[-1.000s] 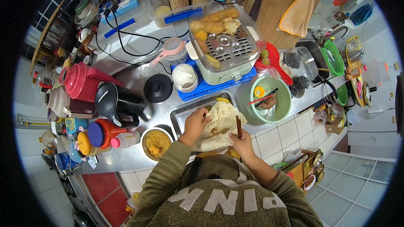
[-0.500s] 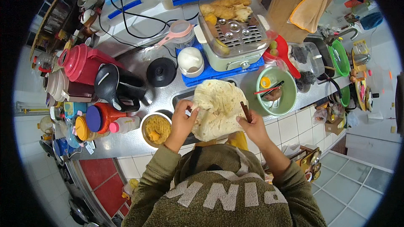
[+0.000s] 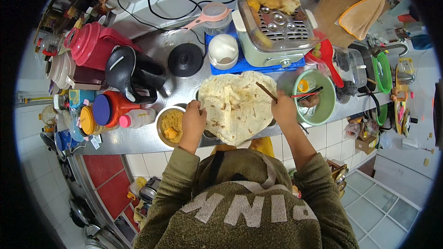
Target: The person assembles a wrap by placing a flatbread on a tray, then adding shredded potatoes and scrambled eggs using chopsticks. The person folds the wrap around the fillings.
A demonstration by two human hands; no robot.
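Left hand (image 3: 193,120): fingertips together, clamped on the left edge of the flatbread (image 3: 249,108). Right hand (image 3: 284,109): closed around brown chopsticks (image 3: 266,91), at the bread's right edge (whether it also pinches the bread, cannot tell). Flatbread is spread between both hands above the counter, a narrow strip lying on it. Bowl (image 3: 158,129) beside left hand: yellowish food. Green basin (image 3: 327,107), right: yellow ring, brown lump. Steamer (image 3: 264,58): browned pieces under clear lid.
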